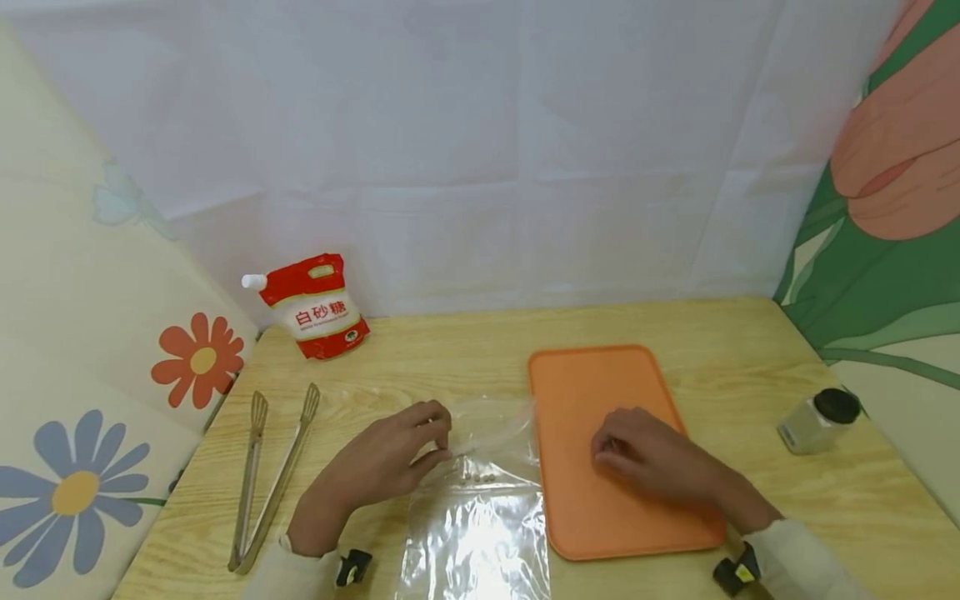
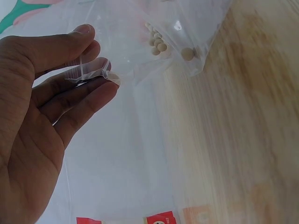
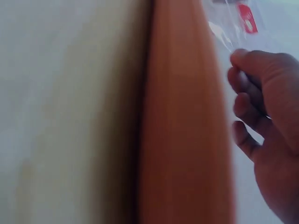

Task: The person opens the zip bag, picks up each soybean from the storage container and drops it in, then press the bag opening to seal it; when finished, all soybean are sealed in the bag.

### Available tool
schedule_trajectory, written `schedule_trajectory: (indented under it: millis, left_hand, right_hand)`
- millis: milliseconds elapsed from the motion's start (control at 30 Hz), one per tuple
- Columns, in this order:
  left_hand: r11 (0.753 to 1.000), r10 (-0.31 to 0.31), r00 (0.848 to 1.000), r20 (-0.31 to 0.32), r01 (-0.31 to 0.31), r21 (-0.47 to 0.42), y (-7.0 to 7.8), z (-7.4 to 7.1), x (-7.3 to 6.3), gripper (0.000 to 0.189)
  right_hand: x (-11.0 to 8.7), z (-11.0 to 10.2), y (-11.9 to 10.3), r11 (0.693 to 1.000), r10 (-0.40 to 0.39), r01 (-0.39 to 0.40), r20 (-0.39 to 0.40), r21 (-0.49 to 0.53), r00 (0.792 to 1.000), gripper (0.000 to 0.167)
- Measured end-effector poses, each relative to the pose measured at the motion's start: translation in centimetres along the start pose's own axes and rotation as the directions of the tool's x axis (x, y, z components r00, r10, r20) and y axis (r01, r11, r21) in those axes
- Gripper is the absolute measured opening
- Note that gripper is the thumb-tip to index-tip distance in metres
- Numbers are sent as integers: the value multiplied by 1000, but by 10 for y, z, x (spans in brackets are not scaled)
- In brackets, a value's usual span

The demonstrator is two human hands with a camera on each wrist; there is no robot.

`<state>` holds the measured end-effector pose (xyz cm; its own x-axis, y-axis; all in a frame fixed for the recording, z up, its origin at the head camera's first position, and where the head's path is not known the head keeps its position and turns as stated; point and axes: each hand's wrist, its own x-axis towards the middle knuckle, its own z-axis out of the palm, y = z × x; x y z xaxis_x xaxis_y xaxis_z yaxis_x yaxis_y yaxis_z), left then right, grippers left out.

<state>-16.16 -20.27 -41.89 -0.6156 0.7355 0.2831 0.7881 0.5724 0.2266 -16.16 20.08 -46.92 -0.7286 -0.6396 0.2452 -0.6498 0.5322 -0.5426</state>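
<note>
My left hand (image 1: 401, 450) pinches the edge of a clear plastic bag (image 1: 476, 542), which lies on the table left of an orange cutting board (image 1: 600, 375). Small round beige balls (image 2: 158, 43) show inside the bag in the left wrist view; folded film sits between the thumb and fingers. Over the board hovers my right hand (image 1: 656, 458), fingers curled and thumb close to the index finger. In the right wrist view clear film overlaps that thumb tip (image 3: 240, 53); I cannot tell whether the right hand holds it.
Metal tongs (image 1: 281, 475) lie spread at the left. A red and white sugar pouch (image 1: 318, 308) with a white spout stands at the back left. Near the right edge lies a clear jar (image 1: 813, 425) with a black lid, tilted. A white cloth (image 1: 450, 167) hangs behind the table.
</note>
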Motion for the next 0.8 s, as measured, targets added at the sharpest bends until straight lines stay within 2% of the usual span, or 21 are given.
schedule_trajectory:
  millis: [67,133,233,300,500,667,800]
  left_hand:
    - [1000,-4,1000,0,4,0,0,0,0,15]
    - [1000,-7,1000,0,7,2,0,0,0,16]
    - [1000,-6,1000,-1,6,2,0,0,0,16]
    - [1000,-5,1000,-2,5,3,0,0,0,16]
    - [1000,2,1000,-5,-2,6,1,0,0,16]
    - [1000,10,1000,-11,-10,11,1,0,1,16]
    - [1000,10,1000,-10,-10,9,1,0,2,16]
  right_hand:
    - [1,-4,5,999,27,-24,-77,40,997,5]
    - [3,-6,10,997,27,-14,-159,82,987,5]
    - [5,-9,16,991,-10,45,-259,130,966,12]
    - [6,-10,18,987,-36,80,-297,140,954,17]
    - [10,-9,16,971,-34,111,-339,211,940,21]
    - [21,-9,10,959,-5,99,-336,264,942,15]
    - [34,-8,-1,953,-23,119,-324,280,946,18]
